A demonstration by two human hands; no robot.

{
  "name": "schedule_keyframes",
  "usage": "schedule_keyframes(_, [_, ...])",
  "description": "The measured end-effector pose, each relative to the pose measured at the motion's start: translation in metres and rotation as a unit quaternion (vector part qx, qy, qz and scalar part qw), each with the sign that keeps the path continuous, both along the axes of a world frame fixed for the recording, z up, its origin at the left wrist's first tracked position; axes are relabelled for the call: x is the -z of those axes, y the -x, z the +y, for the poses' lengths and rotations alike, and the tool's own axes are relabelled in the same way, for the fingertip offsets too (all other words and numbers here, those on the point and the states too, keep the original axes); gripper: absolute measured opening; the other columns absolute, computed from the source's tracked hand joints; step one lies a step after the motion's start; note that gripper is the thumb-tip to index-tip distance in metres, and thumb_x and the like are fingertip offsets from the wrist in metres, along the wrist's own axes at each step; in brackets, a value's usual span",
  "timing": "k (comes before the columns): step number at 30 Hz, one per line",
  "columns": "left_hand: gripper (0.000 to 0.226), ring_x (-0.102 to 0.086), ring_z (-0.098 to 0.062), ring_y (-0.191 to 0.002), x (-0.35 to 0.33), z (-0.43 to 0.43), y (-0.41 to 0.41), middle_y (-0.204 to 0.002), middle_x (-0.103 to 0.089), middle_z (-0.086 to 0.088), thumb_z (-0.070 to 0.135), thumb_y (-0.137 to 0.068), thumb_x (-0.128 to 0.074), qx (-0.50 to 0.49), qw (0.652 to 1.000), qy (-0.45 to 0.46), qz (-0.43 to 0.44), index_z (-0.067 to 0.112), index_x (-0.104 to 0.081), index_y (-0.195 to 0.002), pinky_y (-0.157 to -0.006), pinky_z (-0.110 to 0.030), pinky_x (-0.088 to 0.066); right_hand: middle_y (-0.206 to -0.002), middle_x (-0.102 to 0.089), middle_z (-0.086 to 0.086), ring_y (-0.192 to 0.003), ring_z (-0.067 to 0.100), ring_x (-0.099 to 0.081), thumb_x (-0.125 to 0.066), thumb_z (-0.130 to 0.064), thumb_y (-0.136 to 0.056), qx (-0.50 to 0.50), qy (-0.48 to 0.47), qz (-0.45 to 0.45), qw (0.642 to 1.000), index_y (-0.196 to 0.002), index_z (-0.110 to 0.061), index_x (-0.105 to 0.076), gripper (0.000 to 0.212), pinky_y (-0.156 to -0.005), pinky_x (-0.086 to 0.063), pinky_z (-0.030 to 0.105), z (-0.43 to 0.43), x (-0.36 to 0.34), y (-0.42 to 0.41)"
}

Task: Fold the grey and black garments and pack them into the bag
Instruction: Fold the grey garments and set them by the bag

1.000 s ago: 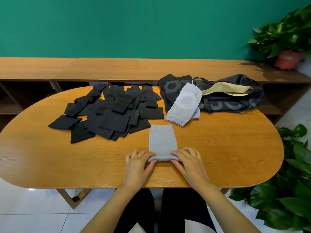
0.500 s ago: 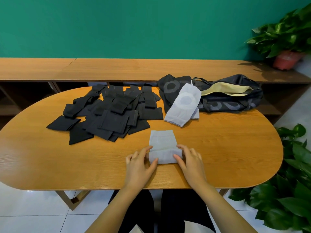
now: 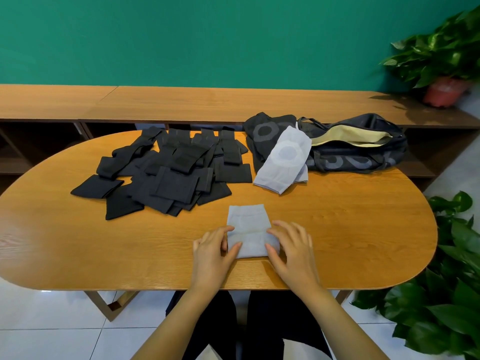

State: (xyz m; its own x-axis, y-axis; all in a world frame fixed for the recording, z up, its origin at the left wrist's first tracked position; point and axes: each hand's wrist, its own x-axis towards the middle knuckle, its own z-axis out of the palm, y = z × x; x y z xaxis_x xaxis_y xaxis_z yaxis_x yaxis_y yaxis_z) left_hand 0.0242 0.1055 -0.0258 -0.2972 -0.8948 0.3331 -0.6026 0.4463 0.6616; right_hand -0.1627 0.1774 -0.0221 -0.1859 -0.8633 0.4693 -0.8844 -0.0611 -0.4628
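My left hand and my right hand are in the lower middle of the frame, one on each side of a small grey garment. It lies on the desk, folded over at the end near me, so the near part looks thicker. My fingers are loose, not clenched. They do not grab the cloth. Both thumbs lie on top of the fold, and the other fingers touch its side edges and rest on the wood.

In the upper left part of the desk is a big heap of black garments, many laid flat over each other. To the right of the heap is a dark garment with a ring on it. A second grey garment lies across it, not folded.

Just to the right of that, at the far right end of the desk, is the dark bag. Its top gapes wide and shows a pale lining.

Behind the desk is a long wooden shelf and a green wall. A potted plant is in the upper right corner. More leaves fill the lower right.
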Motion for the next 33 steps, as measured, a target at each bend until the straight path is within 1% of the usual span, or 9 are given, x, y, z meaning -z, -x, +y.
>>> schedule_keyframes(4, [0.014, -0.047, -0.009, -0.094, 0.007, -0.003, 0.0, -0.095, -0.05, 0.013, 0.031, -0.085, -0.073, 0.0, 0.999, 0.045, -0.008, 0.028, -0.071, -0.099, -0.077, -0.032, -0.033, -0.125, -0.06, -0.015, -0.124, 0.012, -0.044, -0.046, -0.047, -0.094, -0.05, -0.016, 0.064, 0.997, -0.114, -0.031, -0.068, 0.034, -0.105, -0.025, 0.032, 0.0, 0.003, 0.0])
schedule_keyframes(6, [0.014, -0.044, -0.009, -0.102, 0.006, -0.003, 0.0, -0.11, -0.054, 0.012, 0.039, -0.085, -0.07, 0.007, 0.999, 0.036, 0.006, 0.03, -0.074, -0.095, -0.081, -0.033, -0.033, -0.125, -0.061, -0.017, -0.126, 0.012, -0.044, -0.044, -0.051, -0.095, -0.043, -0.048, 0.067, 0.996, -0.116, -0.033, -0.067, 0.037, -0.109, -0.022, 0.034, -0.003, 0.004, 0.001])
schedule_keyframes(9, [0.051, -0.039, -0.005, -0.112, 0.002, -0.003, 0.0, -0.126, -0.052, 0.025, 0.073, -0.077, -0.049, 0.03, 0.999, 0.006, -0.013, 0.036, -0.073, -0.104, -0.087, -0.03, -0.028, -0.13, -0.059, -0.018, -0.131, 0.011, -0.04, -0.039, -0.055, -0.094, -0.031, -0.073, 0.046, 0.996, -0.122, -0.034, -0.065, 0.044, -0.113, -0.017, 0.036, -0.005, 0.005, 0.002])
schedule_keyframes(12, [0.074, -0.035, -0.002, -0.115, 0.0, -0.002, 0.0, -0.128, -0.047, 0.031, 0.087, -0.065, -0.043, 0.054, 0.997, 0.006, -0.059, 0.04, -0.066, -0.117, -0.087, -0.029, -0.023, -0.137, -0.053, -0.019, -0.136, 0.008, -0.031, -0.034, -0.061, -0.092, -0.029, -0.092, 0.013, 0.995, -0.127, -0.035, -0.062, 0.052, -0.116, -0.01, 0.033, -0.006, 0.004, 0.003])
schedule_keyframes(16, [0.056, -0.036, -0.007, -0.117, 0.003, -0.003, 0.001, -0.132, -0.05, 0.025, 0.067, -0.071, -0.064, 0.055, 0.994, 0.031, -0.093, 0.039, -0.065, -0.119, -0.086, -0.031, -0.024, -0.146, -0.043, -0.015, -0.14, 0.012, -0.024, -0.032, -0.067, -0.089, -0.022, -0.089, -0.014, 0.996, -0.127, -0.036, -0.061, 0.057, -0.117, -0.011, 0.037, -0.007, 0.003, 0.005])
schedule_keyframes(23, [0.047, -0.039, -0.005, -0.107, 0.005, -0.003, 0.0, -0.119, -0.061, 0.019, 0.062, -0.085, -0.045, 0.033, 0.995, 0.061, -0.069, 0.034, -0.069, -0.114, -0.082, -0.031, -0.026, -0.142, -0.046, -0.014, -0.136, 0.013, -0.03, -0.043, -0.069, -0.083, -0.014, -0.098, 0.005, 0.995, -0.13, -0.035, -0.058, 0.06, -0.116, -0.017, 0.043, -0.007, 0.002, 0.007])
schedule_keyframes(29, [0.056, -0.043, -0.006, -0.103, -0.002, 0.0, -0.001, -0.113, -0.064, 0.019, 0.069, -0.084, -0.041, 0.012, 0.997, 0.047, -0.058, 0.032, -0.064, -0.118, -0.081, -0.026, -0.021, -0.128, -0.059, -0.012, -0.124, 0.014, -0.041, -0.07, -0.034, -0.086, 0.018, -0.091, 0.011, 0.996, -0.129, -0.028, -0.059, 0.045, -0.11, -0.029, 0.041, -0.006, -0.003, 0.004])
schedule_keyframes(31, [0.059, -0.044, -0.007, -0.105, -0.004, -0.001, -0.002, -0.112, -0.062, 0.021, 0.072, -0.079, -0.049, 0.02, 0.997, 0.039, -0.067, 0.032, -0.063, -0.12, -0.083, -0.026, -0.022, -0.125, -0.06, -0.011, -0.121, 0.013, -0.043, -0.07, -0.033, -0.087, 0.026, -0.09, -0.006, 0.996, -0.129, -0.027, -0.059, 0.044, -0.108, -0.032, 0.039, -0.005, -0.006, 0.003])
schedule_keyframes(33, [0.052, -0.045, -0.008, -0.106, -0.004, 0.0, -0.001, -0.113, -0.062, 0.02, 0.06, -0.078, -0.064, 0.02, 0.997, 0.034, -0.073, 0.031, -0.062, -0.121, -0.084, -0.028, -0.023, -0.121, -0.059, -0.009, -0.12, 0.012, -0.041, -0.068, -0.035, -0.088, 0.033, -0.092, -0.026, 0.995, -0.128, -0.026, -0.059, 0.042, -0.107, -0.032, 0.038, -0.003, -0.01, 0.001])
